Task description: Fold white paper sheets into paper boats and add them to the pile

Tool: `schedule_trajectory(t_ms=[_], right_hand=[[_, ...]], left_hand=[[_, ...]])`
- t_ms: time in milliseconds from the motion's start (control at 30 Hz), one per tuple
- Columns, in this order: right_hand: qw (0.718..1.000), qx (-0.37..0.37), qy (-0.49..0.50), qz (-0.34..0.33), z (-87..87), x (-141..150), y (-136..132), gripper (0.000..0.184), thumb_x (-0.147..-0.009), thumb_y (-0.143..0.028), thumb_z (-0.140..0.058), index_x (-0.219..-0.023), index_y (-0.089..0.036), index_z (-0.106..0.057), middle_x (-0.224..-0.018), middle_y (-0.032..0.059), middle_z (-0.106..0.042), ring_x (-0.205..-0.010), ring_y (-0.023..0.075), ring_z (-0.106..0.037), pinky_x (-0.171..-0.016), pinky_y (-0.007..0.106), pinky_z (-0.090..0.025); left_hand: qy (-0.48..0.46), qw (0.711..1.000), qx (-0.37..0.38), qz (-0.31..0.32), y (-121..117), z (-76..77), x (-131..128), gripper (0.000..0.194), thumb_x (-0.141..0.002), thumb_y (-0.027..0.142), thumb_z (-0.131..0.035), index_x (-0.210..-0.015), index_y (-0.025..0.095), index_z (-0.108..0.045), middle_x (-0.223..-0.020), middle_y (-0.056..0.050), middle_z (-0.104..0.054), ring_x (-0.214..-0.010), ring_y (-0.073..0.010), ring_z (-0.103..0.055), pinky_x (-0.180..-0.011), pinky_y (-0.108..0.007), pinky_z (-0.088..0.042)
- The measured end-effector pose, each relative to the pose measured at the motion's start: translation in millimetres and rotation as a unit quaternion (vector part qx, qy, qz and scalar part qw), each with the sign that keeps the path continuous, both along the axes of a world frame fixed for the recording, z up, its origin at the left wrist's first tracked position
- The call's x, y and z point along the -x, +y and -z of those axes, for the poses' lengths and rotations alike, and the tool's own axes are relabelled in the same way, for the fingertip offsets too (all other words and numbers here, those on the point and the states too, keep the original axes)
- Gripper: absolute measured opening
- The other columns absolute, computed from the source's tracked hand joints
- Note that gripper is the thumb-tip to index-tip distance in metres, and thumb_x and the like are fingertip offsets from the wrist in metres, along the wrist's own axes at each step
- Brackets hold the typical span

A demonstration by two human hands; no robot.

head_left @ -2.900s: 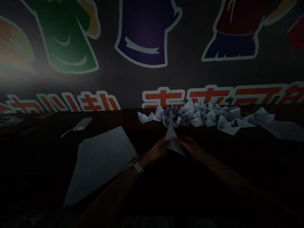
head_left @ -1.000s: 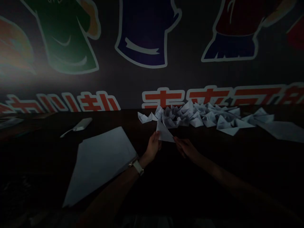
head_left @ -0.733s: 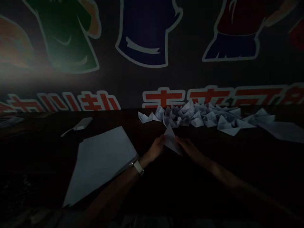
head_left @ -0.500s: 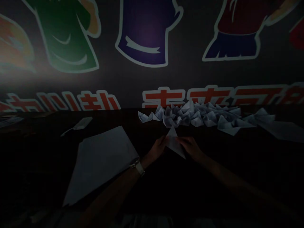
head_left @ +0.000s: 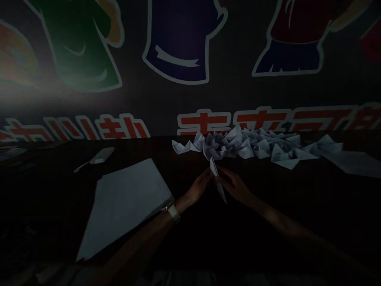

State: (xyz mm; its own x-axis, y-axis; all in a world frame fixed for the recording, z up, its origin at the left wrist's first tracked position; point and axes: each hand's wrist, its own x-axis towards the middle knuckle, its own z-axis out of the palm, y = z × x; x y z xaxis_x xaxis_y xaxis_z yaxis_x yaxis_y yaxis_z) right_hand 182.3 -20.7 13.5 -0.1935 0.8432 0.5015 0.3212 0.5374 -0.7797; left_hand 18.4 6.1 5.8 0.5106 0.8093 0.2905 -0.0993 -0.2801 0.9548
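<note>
1. Head view, centre of the frame: the left hand [head_left: 198, 188] and the right hand [head_left: 238, 188] meet around a folded paper [head_left: 220, 190], which is turned nearly edge-on, its narrow tip pointing up and its lower end slanting down to the right.
2. The fingers of both hands are clamped on the paper from either side; their exact grip is hard to make out in the dark.
3. A pale-strapped watch [head_left: 172, 212] sits on the left wrist, beside a stack of white sheets [head_left: 129, 204] at centre left.
4. Right of centre, just beyond the hands, lies a pile of folded paper shapes [head_left: 256, 147]; a flat sheet [head_left: 355, 163] is at the right edge.
5. A white object [head_left: 102, 155] lies on the dark surface [head_left: 226, 246], left of centre.
6. Cartoon figures and orange-red lettering [head_left: 204, 118] fill the wall [head_left: 166, 99] across the top.
</note>
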Motion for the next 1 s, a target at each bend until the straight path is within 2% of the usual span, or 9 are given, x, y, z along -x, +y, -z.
schedule_trajectory(t_ms=[100, 167, 267, 433, 600, 733, 867, 1000], right_hand=[[0.999, 0.016, -0.016, -0.031, 3.7, -1.0, 0.6, 0.051, -0.076, -0.034, -0.061, -0.124, -0.022, -0.048, -0.119, 0.0062, -0.058, -0.113, 0.0235, -0.05, -0.098, 0.038, -0.036], [0.999, 0.01, -0.028, -0.03, 6.7, -2.2, 1.8, 0.055, -0.075, -0.035, -0.062, -0.125, -0.021, -0.046, -0.123, 0.0078, -0.056, -0.114, 0.0239, -0.05, -0.098, 0.04, -0.036], [0.999, -0.019, -0.045, -0.024, 9.1, -4.1, 3.5, 0.057, -0.074, -0.038, -0.063, -0.125, -0.02, -0.046, -0.127, 0.0096, -0.052, -0.116, 0.0253, -0.048, -0.099, 0.042, -0.035], [0.995, -0.042, -0.079, -0.04, 5.3, -4.0, 1.9, 0.059, -0.072, -0.038, -0.066, -0.126, -0.023, -0.045, -0.123, 0.0083, -0.053, -0.113, 0.0245, -0.05, -0.098, 0.042, -0.038], [0.997, -0.02, -0.065, -0.041, 4.0, -5.8, 3.0, 0.053, -0.077, -0.036, -0.061, -0.125, -0.023, -0.045, -0.126, 0.0074, -0.051, -0.116, 0.0237, -0.047, -0.1, 0.042, -0.036], [0.996, 0.019, -0.054, -0.063, 4.6, -9.6, 6.9, 0.056, -0.073, -0.037, -0.065, -0.124, -0.022, -0.046, -0.119, 0.0073, -0.057, -0.11, 0.0238, -0.053, -0.096, 0.041, -0.04], [0.995, 0.006, -0.077, -0.066, 1.5, -8.4, 4.1, 0.061, -0.068, -0.037, -0.07, -0.123, -0.022, -0.048, -0.12, 0.0075, -0.057, -0.11, 0.0246, -0.052, -0.096, 0.041, -0.04], [0.993, 0.006, -0.092, -0.077, -1.6, -5.5, -0.2, 0.064, -0.067, -0.037, -0.071, -0.124, -0.022, -0.047, -0.125, 0.008, -0.054, -0.114, 0.0249, -0.049, -0.098, 0.041, -0.038]], left_hand=[[-0.04, 0.995, 0.06, 0.067, -8.2, -8.3, 1.6, 0.045, -0.086, 0.047, -0.041, -0.12, 0.019, -0.053, -0.122, -0.009, -0.054, -0.114, -0.0228, -0.047, -0.095, -0.038, -0.037], [-0.053, 0.993, 0.061, 0.083, -12.2, -11.7, 1.9, 0.044, -0.082, 0.042, -0.053, -0.121, 0.021, -0.051, -0.121, -0.007, -0.055, -0.112, -0.0218, -0.047, -0.096, -0.036, -0.035], [-0.056, 0.991, 0.073, 0.095, -13.7, -12.1, 1.3, 0.051, -0.073, 0.029, -0.066, -0.121, 0.021, -0.051, -0.115, -0.007, -0.057, -0.106, -0.0201, -0.05, -0.093, -0.032, -0.037], [-0.053, 0.987, 0.134, 0.077, -6.6, -6.2, 1.9, 0.044, -0.072, 0.029, -0.067, -0.114, 0.017, -0.058, -0.097, -0.006, -0.062, -0.088, -0.0165, -0.056, -0.08, -0.028, -0.041], [-0.037, 0.989, 0.117, 0.083, 1.1, -6.8, 7.1, 0.042, -0.073, 0.031, -0.066, -0.112, 0.017, -0.059, -0.101, -0.007, -0.062, -0.092, -0.0183, -0.056, -0.082, -0.03, -0.041], [-0.002, 0.991, 0.088, 0.097, 1.2, -11.4, 10.6, 0.042, -0.076, 0.034, -0.063, -0.113, 0.015, -0.059, -0.106, -0.009, -0.061, -0.096, -0.0211, -0.055, -0.085, -0.034, -0.041], [0.025, 0.995, 0.056, 0.084, -2.6, -10.1, 9.2, 0.041, -0.074, 0.034, -0.065, -0.11, 0.015, -0.06, -0.101, -0.007, -0.062, -0.091, -0.0188, -0.056, -0.083, -0.031, -0.041], [0.025, 0.994, 0.076, 0.08, -3.4, -6.3, 8.1, 0.035, -0.073, 0.035, -0.066, -0.101, 0.013, -0.063, -0.093, -0.006, -0.064, -0.083, -0.0159, -0.057, -0.078, -0.028, -0.042]])
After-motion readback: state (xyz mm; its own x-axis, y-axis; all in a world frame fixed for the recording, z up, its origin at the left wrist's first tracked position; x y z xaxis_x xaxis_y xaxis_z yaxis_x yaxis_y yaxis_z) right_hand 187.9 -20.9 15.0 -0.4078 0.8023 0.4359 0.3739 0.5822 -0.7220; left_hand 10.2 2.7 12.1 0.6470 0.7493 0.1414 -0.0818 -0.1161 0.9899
